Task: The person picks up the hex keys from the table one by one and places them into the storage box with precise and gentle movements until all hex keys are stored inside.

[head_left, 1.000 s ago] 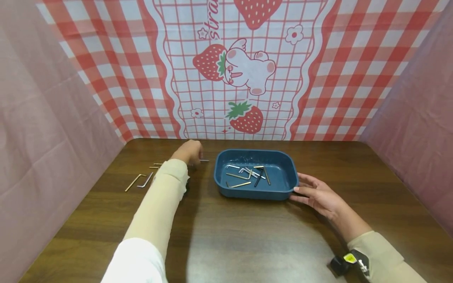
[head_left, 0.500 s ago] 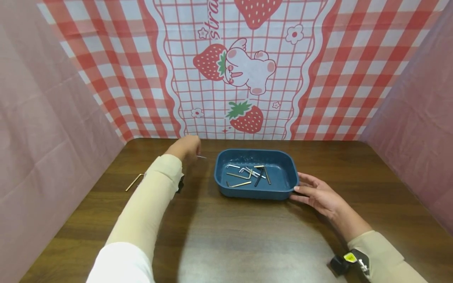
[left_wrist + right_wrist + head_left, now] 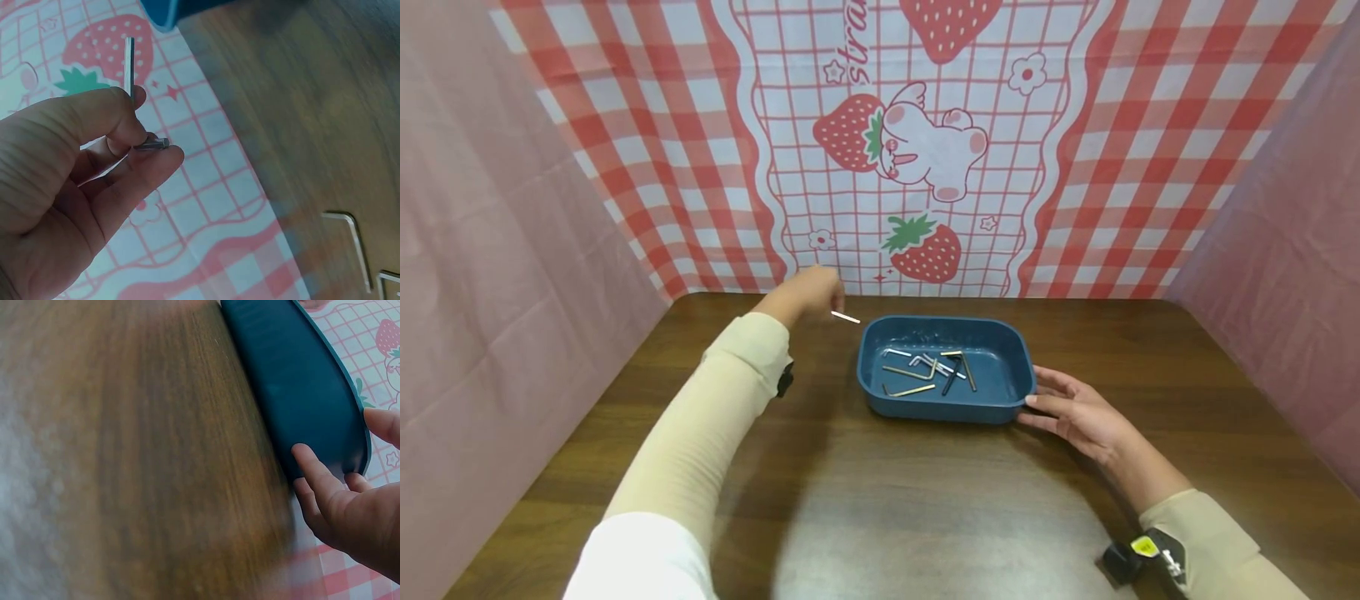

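My left hand [image 3: 812,292] is raised at the back of the table, left of the blue tray [image 3: 925,412]. It pinches a silver hex key [image 3: 129,69] between thumb and fingertips; the long arm sticks up in the left wrist view and the short end shows at the fingertips. Several gold, silver and black hex keys lie in the tray, among them a black hex key [image 3: 951,382]. At the tray's right end, my right hand [image 3: 1086,421] touches the outer wall and rim with spread fingers [image 3: 312,465], none of them reaching inside.
Two more hex keys lie on the wooden table in the left wrist view, one a bent hex key [image 3: 356,244]; my left sleeve [image 3: 700,425] hides that area in the head view. A strawberry-print cloth [image 3: 925,167] hangs behind the table's back edge.
My left hand has lifted off the table with the silver hex key and shifted slightly right, closer to the tray. The left forearm has swung left over the loose keys. My right hand stays put.
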`<state>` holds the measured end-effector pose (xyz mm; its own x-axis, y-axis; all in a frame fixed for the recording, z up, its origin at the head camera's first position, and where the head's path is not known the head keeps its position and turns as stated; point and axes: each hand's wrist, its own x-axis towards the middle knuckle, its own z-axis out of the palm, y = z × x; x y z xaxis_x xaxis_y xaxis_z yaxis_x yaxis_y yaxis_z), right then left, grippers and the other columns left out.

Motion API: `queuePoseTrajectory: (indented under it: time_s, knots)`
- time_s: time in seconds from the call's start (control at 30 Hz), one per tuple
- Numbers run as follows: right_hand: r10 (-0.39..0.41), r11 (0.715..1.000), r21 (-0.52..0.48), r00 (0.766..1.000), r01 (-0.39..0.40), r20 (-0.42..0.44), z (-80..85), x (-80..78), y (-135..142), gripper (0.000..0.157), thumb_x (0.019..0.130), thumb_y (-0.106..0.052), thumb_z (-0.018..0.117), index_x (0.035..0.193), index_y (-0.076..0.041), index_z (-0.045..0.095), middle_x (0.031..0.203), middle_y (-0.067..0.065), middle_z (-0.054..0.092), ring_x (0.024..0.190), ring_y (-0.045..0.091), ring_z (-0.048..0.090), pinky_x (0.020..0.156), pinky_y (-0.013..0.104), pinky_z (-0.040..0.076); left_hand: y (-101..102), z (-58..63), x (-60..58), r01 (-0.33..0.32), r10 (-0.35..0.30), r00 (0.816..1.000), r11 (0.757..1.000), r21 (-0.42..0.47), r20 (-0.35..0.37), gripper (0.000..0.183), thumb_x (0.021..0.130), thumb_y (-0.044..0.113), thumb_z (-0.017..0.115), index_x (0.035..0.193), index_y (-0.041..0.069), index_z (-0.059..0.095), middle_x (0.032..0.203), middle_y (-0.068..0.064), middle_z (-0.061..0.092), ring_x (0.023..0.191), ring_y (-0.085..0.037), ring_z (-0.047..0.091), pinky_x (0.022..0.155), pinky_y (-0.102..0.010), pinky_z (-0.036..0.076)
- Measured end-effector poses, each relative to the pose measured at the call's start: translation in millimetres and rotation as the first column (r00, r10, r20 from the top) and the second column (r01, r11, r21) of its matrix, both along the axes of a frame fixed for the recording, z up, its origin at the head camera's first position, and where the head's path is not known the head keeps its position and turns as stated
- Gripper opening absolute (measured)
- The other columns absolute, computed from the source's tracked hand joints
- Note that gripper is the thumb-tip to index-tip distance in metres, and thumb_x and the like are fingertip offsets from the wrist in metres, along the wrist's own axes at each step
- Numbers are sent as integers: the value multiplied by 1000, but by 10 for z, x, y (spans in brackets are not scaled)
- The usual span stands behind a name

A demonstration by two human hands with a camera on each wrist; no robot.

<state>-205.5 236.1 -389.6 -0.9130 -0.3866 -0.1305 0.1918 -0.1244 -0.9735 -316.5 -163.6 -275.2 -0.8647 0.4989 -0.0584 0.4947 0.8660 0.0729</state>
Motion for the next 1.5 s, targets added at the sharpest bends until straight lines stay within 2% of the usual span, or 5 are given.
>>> queuePoseTrajectory:
  time_s: [0.4, 0.8, 1.0, 1.23, 1.5]
  knots:
    - [-2, 1000, 4, 1000, 2, 1, -14, -4, 15, 74, 97, -2, 55, 152, 5, 8, 150, 32, 20, 111, 20, 60, 94, 48, 47, 374, 90, 65, 48, -49, 998, 999, 4, 39, 15, 79, -6, 68, 88, 4, 76, 87, -6, 71, 86, -22, 63, 78, -33, 53]
    - [-1, 1000, 3, 1000, 1, -5, 1, 7, 27, 74, 96, -2, 56, 152, 6, 8, 149, 33, 20, 111, 20, 59, 94, 48, 47, 779, 141, 81, 191, -185, 980, 975, -113, 68, 23, 76, -9, 66, 90, 5, 76, 90, -5, 72, 85, -20, 65, 72, -28, 54]
    - [-5, 1000, -1, 1000, 5, -8, 2, 14, 20, 74, 96, -1, 56, 152, 6, 8, 146, 31, 25, 111, 20, 59, 94, 47, 48, 958, 99, 104, 193, -172, 976, 968, -164, 131, 26, 77, -10, 65, 94, 7, 76, 89, -4, 71, 70, -16, 66, 61, -22, 53]
    - [-2, 1000, 13, 1000, 2, -20, -14, 6, 15, 74, 96, -2, 56, 152, 6, 8, 146, 32, 25, 112, 20, 59, 94, 47, 48, 1141, 11, 81, 258, -232, 966, 914, -314, 118, 27, 78, -7, 64, 94, 10, 77, 85, -1, 70, 70, -15, 65, 63, -22, 52]
    - [-6, 1000, 11, 1000, 6, -17, -13, 12, 7, 74, 96, -3, 57, 151, 7, 8, 147, 34, 22, 111, 20, 59, 93, 47, 48, 1283, -190, 13, 289, -272, 957, 919, -268, 99, 24, 82, -7, 66, 92, 12, 77, 92, 3, 70, 87, -14, 64, 77, -25, 53]
